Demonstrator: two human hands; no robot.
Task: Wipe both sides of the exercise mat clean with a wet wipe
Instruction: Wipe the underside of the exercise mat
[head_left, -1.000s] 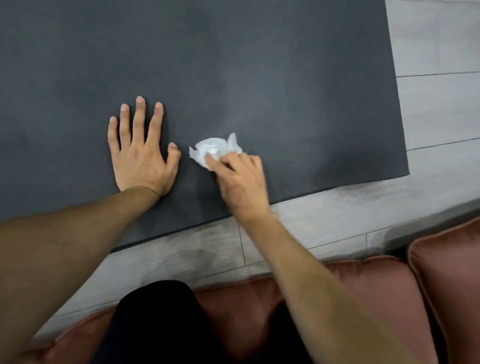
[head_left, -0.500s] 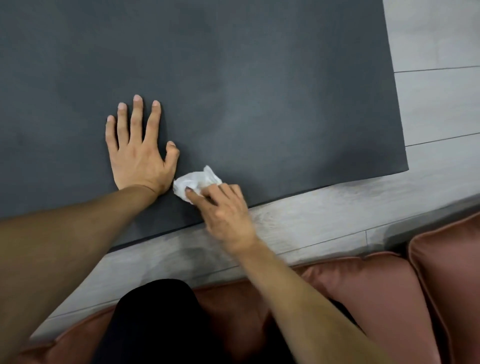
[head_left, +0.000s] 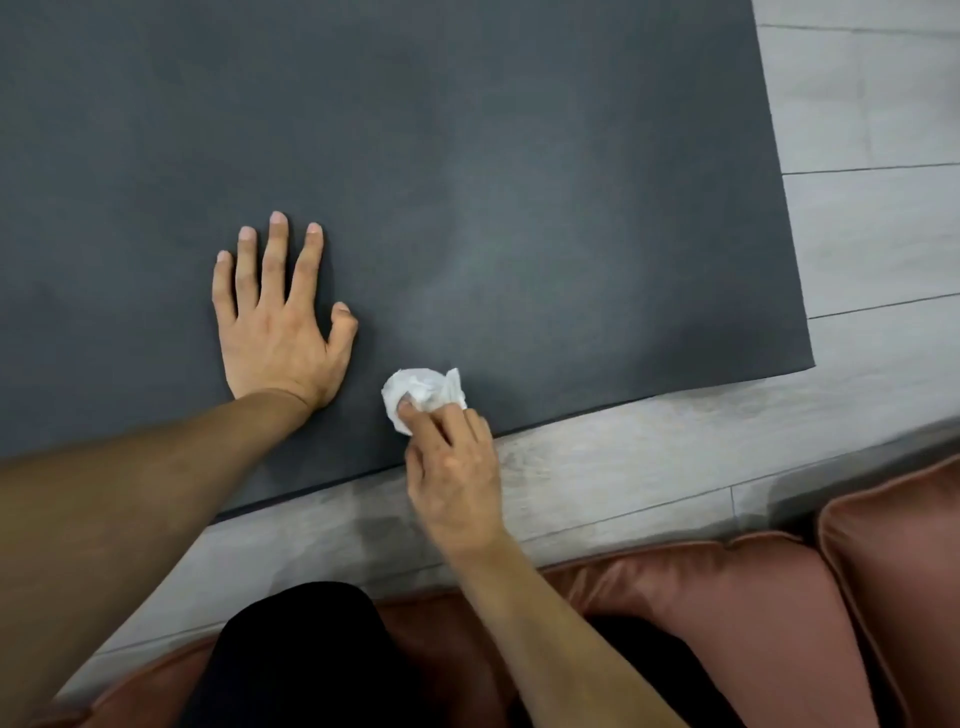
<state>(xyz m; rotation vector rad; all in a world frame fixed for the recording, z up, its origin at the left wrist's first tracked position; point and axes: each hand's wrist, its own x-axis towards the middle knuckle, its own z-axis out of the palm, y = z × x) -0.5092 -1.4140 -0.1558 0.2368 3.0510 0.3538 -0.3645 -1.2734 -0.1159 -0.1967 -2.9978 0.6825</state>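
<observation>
Your left hand (head_left: 278, 332) lies flat, fingers spread, on the matte dark mat (head_left: 519, 182). Right hand (head_left: 452, 467) pinches a crumpled white wipe (head_left: 423, 389) nr the mat's edge.

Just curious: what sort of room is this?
Probably a living room at home: a dark mat lies on grey plank floor, with pink sofa cushions at the near edge.

Both forearms are bare to the frame edge, with no sleeve, watch, bracelet or ring showing. The left hand (head_left: 280, 332) and the right hand (head_left: 452, 467) wear no gloves, and the fingers (head_left: 275, 254) have short, plain nails. Black clothing (head_left: 291, 660) covers a knee at the bottom.
</observation>
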